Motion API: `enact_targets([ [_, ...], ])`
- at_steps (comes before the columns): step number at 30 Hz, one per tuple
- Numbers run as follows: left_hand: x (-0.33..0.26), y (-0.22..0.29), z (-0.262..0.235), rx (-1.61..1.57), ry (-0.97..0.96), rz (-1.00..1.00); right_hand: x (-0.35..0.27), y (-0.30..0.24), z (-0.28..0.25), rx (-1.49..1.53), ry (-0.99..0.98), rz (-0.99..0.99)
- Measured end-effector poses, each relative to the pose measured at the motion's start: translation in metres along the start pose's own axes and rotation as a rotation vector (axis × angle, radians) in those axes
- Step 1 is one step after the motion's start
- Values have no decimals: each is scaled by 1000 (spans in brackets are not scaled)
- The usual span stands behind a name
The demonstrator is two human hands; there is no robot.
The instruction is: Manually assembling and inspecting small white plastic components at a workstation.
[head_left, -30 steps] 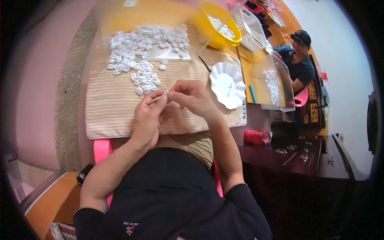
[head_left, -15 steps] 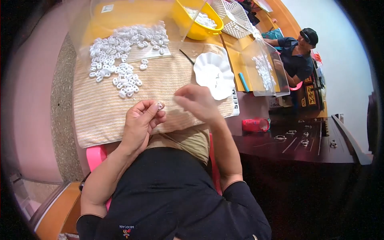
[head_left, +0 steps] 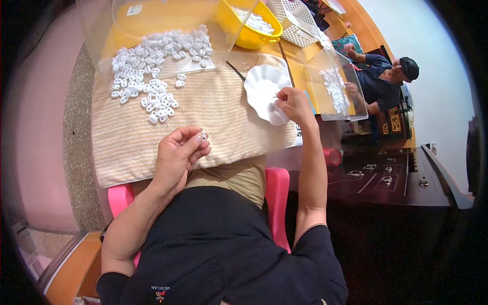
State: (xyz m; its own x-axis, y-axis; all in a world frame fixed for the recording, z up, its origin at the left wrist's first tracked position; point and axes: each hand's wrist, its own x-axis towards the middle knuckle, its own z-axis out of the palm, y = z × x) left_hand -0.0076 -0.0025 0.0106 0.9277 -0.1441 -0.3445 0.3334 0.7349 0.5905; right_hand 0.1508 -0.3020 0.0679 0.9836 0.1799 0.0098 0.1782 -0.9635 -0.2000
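Striped beige cloth (head_left: 213, 114) covers the worktable, its near edge hanging just above the person's lap. Pinched between thumb and fingertips of the left hand (head_left: 178, 155) is a small white plastic piece (head_left: 204, 135), held up over the cloth's near edge, fingers curled closed around it. Between that hand and the scattered white pieces (head_left: 155, 61) farther back lies a broad bare stretch of cloth. The right hand (head_left: 294, 104) is loosely fisted at the right rim of a white scalloped dish (head_left: 262, 89); whether it grips anything there cannot be told. The dish sits near the cloth's right edge, with a thin dark stick (head_left: 236, 70) just behind it. A clear plastic shield (head_left: 152, 25) stands over the far heap of pieces, and a yellow bowl (head_left: 251, 25) with more white pieces sits beyond it, beside a white mesh basket (head_left: 297, 20). To the right, a second clear bin (head_left: 335, 86) separates this spot from another person (head_left: 386, 79) at the next station. A pink chair (head_left: 277, 195) shows under the arms.
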Motion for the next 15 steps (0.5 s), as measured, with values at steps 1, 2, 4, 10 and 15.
enact_targets([
  [1,0,0,0,1,-5,-3,2,0,1,-14,-4,5],
  [2,0,0,1,1,-4,-4,3,-1,2,-28,-8,10],
  [4,0,1,1,20,-5,-11,6,0,5,-34,-28,9],
  [10,-2,2,4,36,21,-24,10,-2,8,-58,-61,3],
  [15,-1,-1,-1,33,-19,-29,9,-6,4,-63,-118,20],
])
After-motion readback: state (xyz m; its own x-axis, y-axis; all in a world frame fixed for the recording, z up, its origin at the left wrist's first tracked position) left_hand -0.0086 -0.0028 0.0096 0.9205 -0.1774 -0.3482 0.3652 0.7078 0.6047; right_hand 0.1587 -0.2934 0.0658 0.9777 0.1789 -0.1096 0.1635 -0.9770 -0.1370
